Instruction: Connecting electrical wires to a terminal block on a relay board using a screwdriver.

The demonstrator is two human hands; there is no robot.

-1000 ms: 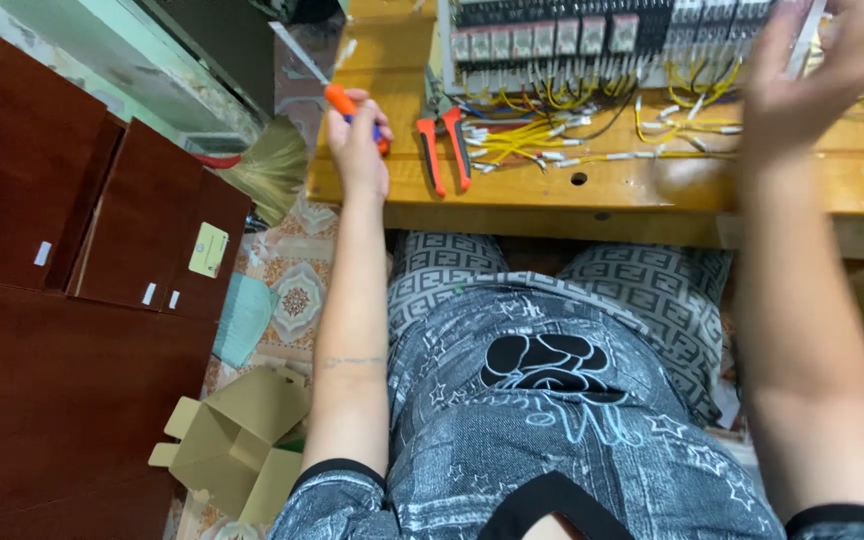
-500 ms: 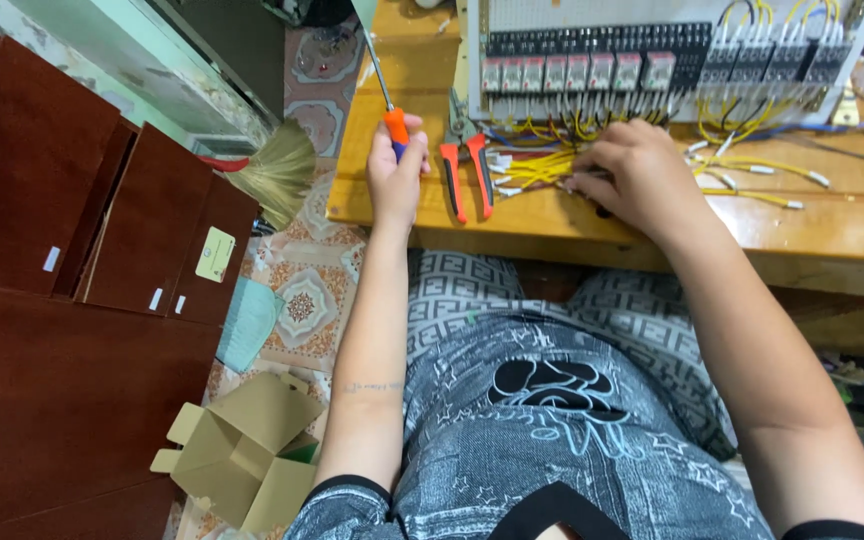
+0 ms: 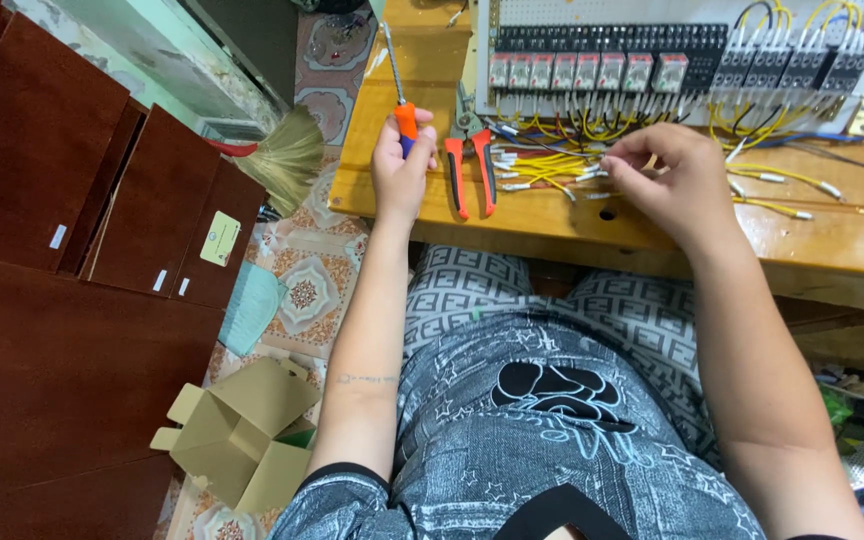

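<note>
Your right hand [image 3: 677,180] is pinching one of the yellow wires [image 3: 552,172] that spill out from under the relay panel [image 3: 672,60], near the middle of the workbench [image 3: 852,250], fingertips closed on it just beside the loose bundle. Those wires lie tangled and crossing, so you could easily pull the wrong one, or tug a neighbour out of its terminal if you draw it sideways. Your left hand [image 3: 402,165] is clenched around the orange handle of the screwdriver [image 3: 399,85], held upright with the shaft pointing away from you, close to the left edge of the workbench. With the tip raised like that, a careless swing toward the panel could scrape a relay or snag a wire. The wire strippers [image 3: 472,160] lie flat between your two hands, just beside your left one, red handles pointing toward the front edge; a nudge from your wrist could push them off into your lap. Below the left edge, a broom [image 3: 287,150] and an open cardboard box [image 3: 242,430] sit on the floor, where anything dropped could be hard to find.
</note>
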